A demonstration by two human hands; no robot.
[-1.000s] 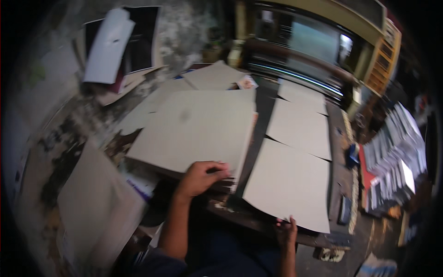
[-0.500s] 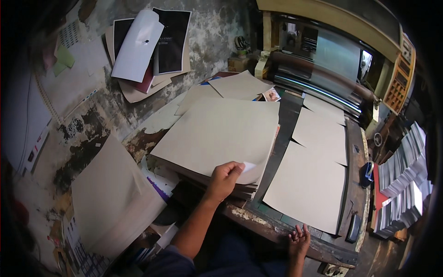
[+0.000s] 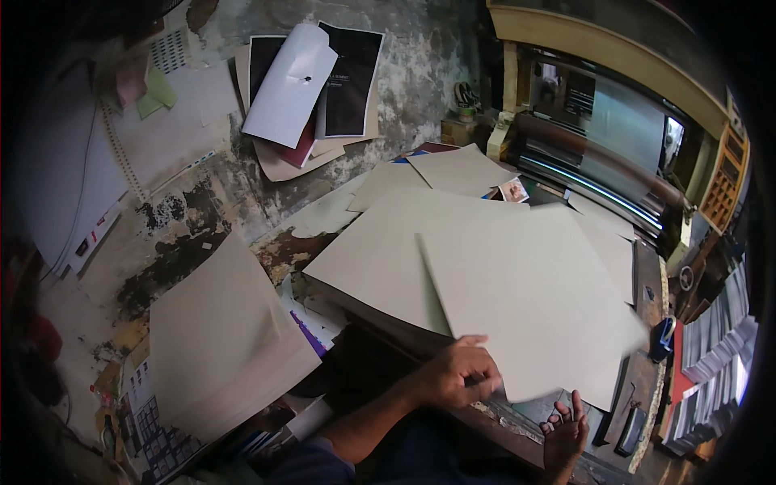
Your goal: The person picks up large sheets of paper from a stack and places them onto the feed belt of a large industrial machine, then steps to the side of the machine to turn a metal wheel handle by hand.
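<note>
A large grey-beige sheet of paper [image 3: 533, 283] is lifted off the stack, its edges a little blurred. The near left part of it is pinched in my left hand [image 3: 461, 373], the fingers curled. Below the sheet's near right corner, my right hand [image 3: 565, 440] is held up with its fingers apart and nothing in it. At the left of the lifted sheet lies the paper stack [image 3: 372, 259], partly covered by it. Also partly hidden are the sheets on the machine's feed table [image 3: 602, 230], which run toward the rollers [image 3: 598, 162].
Another bundle of sheets [image 3: 226, 347] leans at the left. Loose sheets [image 3: 461, 168] lie behind the stack. Papers hang on the stained wall [image 3: 404, 97]. Piles of printed booklets [image 3: 715, 372] stand at the far right, near a dark blue object [image 3: 663, 337] on the table edge.
My left hand has moved right, carrying the top sheet off the stack and over the feed table. My right hand stays open near the table's front edge. The whole view has shifted.
</note>
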